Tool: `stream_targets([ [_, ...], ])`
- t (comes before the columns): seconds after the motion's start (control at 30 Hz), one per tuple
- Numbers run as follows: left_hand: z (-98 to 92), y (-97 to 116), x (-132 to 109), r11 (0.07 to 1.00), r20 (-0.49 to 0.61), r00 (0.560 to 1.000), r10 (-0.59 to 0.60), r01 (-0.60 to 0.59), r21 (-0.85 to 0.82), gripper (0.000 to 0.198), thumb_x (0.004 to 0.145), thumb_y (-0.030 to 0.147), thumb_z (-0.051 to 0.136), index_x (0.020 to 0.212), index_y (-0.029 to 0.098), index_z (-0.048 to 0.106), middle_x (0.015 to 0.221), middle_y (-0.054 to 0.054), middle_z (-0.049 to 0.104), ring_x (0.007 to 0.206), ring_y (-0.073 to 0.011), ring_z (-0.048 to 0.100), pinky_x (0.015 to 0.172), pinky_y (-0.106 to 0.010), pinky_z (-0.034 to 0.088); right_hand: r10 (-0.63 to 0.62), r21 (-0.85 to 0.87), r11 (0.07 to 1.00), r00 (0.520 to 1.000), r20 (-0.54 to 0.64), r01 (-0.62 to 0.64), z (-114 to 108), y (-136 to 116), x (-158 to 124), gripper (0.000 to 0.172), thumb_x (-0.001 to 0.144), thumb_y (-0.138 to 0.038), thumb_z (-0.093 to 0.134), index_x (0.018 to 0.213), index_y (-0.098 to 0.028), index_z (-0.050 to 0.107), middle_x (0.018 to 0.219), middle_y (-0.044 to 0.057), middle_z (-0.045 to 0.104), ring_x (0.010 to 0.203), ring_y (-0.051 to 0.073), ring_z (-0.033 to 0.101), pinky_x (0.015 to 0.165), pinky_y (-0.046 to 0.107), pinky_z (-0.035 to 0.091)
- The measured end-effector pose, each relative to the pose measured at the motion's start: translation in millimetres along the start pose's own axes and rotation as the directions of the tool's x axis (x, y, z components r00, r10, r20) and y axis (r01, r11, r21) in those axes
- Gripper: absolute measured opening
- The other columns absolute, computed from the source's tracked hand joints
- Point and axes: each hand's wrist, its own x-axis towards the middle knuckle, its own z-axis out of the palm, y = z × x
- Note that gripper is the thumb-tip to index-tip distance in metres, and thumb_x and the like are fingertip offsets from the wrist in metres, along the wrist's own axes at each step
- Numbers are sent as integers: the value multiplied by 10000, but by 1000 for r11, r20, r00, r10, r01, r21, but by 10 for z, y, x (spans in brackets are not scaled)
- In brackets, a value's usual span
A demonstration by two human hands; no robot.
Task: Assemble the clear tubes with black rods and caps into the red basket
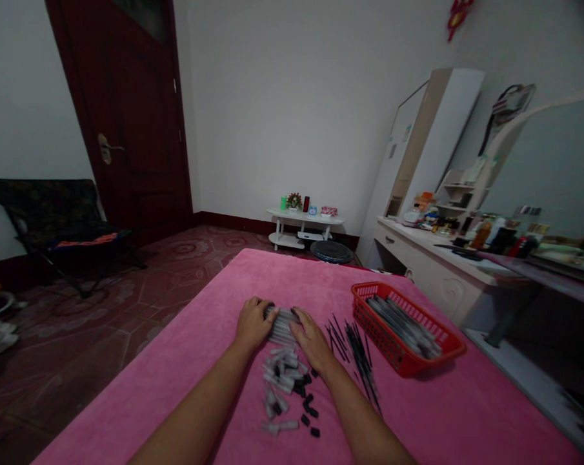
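A row of translucent pen barrels (282, 328) lies on the pink cloth between my two hands. My left hand (253, 321) cups the left ends, its thumb resting over them and its fingers curled. At the opposite ends my right hand (312, 337) presses in with its thumb and bent fingers, so the bundle is held from both sides. Just below lies a loose heap of clear pen caps (282, 371). Small black end plugs (310, 403) are scattered beside the caps. Thin dark pen refills (362, 358) lie in a spread bunch right of my right hand.
A red plastic basket (402, 365) with a stack of pens (405, 326) stands right of the refills. The pink cloth (175, 387) covers the table. Beyond are a dressing table (432, 258), a low white stand (304, 218), a round dark stool (331, 252) and a folding chair (54, 213).
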Motion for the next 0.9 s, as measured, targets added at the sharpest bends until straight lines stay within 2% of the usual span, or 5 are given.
stream_targets([
  [0.17,35,-4,0,1000,-3,1000,8,-8,22,373,881,450,438,1048,218,678,1015,-94,597,998,-229,527,887,-343,385,-26,-91,995,1000,15,27,11,13,-9,580,876,-443,457,1354,-113,459,1408,143,441,1308,231,394,1113,382,270],
  [0.37,29,17,-23,995,9,999,40,-40,86,432,902,458,385,1125,193,643,1103,-109,595,1034,-237,518,919,-354,385,-34,-214,976,998,51,44,41,37,-19,641,806,-353,554,1384,-110,421,1448,131,391,1338,235,347,1121,377,257],
  [0.57,-13,63,-117,988,60,994,96,-102,115,494,926,456,318,1232,165,575,1197,-118,583,1115,-239,490,987,-367,351,-45,-323,944,995,91,72,54,81,16,581,865,-341,481,1414,-172,388,1484,95,342,1356,215,319,1128,381,234],
  [0.67,-37,106,-178,986,74,992,104,-113,121,509,929,466,301,1246,168,566,1222,-116,574,1126,-239,481,992,-368,350,-39,-367,927,993,114,78,56,85,29,562,891,-328,431,1423,-157,372,1489,101,331,1363,210,304,1131,374,225],
  [0.9,-4,173,-218,980,31,996,79,-83,183,521,921,485,311,1237,157,564,1196,-125,582,1116,-260,477,979,-392,354,-13,-416,907,990,138,70,52,67,32,566,917,-365,371,1444,-161,330,1503,92,307,1371,206,286,1127,385,228],
])
